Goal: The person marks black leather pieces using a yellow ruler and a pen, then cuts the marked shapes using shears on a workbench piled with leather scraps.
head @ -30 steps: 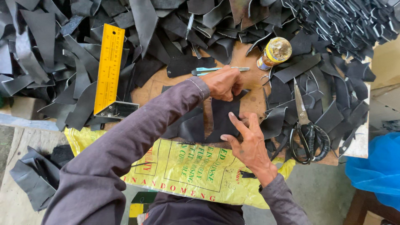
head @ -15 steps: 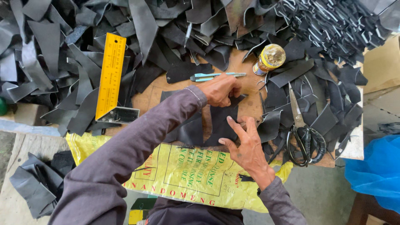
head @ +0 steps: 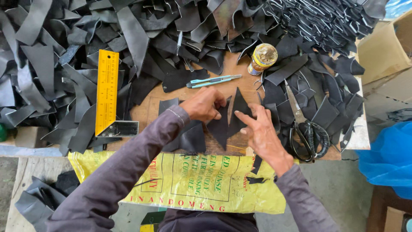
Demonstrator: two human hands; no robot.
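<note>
Both hands on black leather pieces at the table's middle.
Left hand pinches a triangular leather piece; right hand, fingers spread open, presses its edge. Beside them: knife, scissors, yellow square, tin.

Even, soft daylight over the whole bench; a sharp picture with mild wide-angle bending at the borders.

Light falls from above, so shadows under the left hand and right hand are short and faint. Dull sheen glints on the black leather scraps beyond the hands and on the tin lid up and right of them. Both hands are crisp, without motion blur. The blue sheet far right looks slightly overbright.
</note>
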